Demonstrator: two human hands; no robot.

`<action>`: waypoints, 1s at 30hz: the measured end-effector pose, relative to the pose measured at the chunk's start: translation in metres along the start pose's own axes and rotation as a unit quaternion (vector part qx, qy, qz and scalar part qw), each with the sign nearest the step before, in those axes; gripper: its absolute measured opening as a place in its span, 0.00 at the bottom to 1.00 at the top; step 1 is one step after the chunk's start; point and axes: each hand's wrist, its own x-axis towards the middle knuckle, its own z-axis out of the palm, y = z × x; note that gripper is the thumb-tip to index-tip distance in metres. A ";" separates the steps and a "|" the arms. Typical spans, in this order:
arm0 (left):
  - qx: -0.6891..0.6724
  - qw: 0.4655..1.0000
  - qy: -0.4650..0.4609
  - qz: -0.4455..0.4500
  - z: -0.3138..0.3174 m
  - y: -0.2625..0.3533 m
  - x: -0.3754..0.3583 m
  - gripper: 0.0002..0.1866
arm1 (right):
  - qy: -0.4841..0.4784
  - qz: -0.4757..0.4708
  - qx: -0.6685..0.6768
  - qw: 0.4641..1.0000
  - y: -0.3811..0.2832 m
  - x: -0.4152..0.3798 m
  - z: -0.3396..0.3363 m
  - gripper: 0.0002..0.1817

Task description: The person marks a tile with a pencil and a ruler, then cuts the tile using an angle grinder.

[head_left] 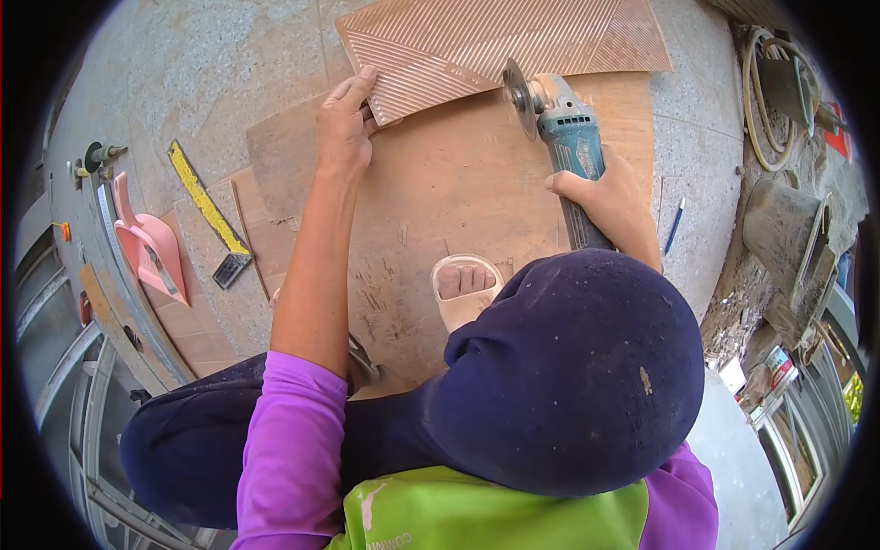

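Observation:
My left hand (pixel 348 119) pinches the near left corner of a brown ribbed tile (pixel 513 41), thumb on top and fingers curled beneath the edge. The tile lies over a wooden board (pixel 440 183) on the floor. My right hand (pixel 612 197) is wrapped around the body of a teal angle grinder (pixel 576 151). Its disc (pixel 521 99) stands upright right at the tile's near edge. Between my arms, a sandalled foot (pixel 466 282) rests on the board, and my knee covers part of the view below the grinder.
At left lie a yellow-bladed square (pixel 209 202) and a pink dustpan (pixel 151 247). A blue pencil (pixel 674 226) lies to the right of the board. Further right are a coiled hose (pixel 753 110), a dusty bucket (pixel 777 220) and a can (pixel 779 367) near metal frames.

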 end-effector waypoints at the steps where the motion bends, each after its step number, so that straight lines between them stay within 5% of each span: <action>1: -0.006 1.000 0.002 0.002 -0.001 -0.001 0.001 0.18 | -0.001 0.005 0.001 1.000 -0.001 0.000 0.000 0.30; 30: 0.021 1.000 0.000 -0.005 0.000 0.000 0.001 0.17 | 0.003 -0.009 -0.034 0.999 0.004 -0.001 0.001 0.29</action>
